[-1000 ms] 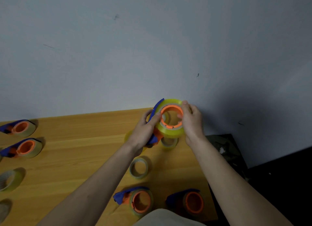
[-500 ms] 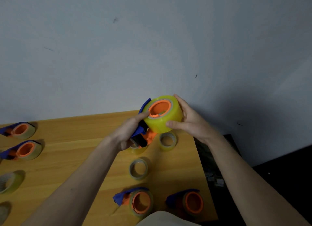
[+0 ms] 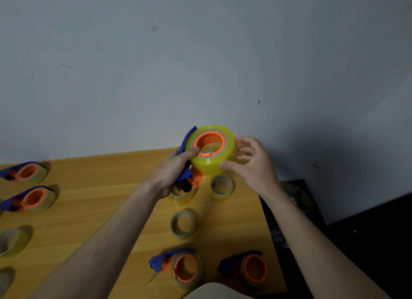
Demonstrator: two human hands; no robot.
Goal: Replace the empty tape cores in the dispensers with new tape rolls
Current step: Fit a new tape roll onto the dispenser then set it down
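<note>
Head view: the left hand (image 3: 171,176) grips the blue tape dispenser (image 3: 186,165) above the bench (image 3: 100,198). The right hand (image 3: 249,165) — thumb and fingers curled — holds the yellow tape roll (image 3: 214,165) seated on its orange hub.

You have five tape dispensers: one held (image 3: 189,165), four on desk (image 3: 26,172) (image 3: 33,198) (image 3: 180,268) (image 3: 249,268). Five loose tape rolls (image 3: 221,187) (image 3: 181,224) (image 3: 181,195) (image 3: 12,242) (image 3: 5,281).

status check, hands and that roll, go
Left hand grips blue dispenser, thumb on roll's face. Right hand holds yellow tape roll, seated on the orange hub. Both held above the table, nothing blocking.
</note>
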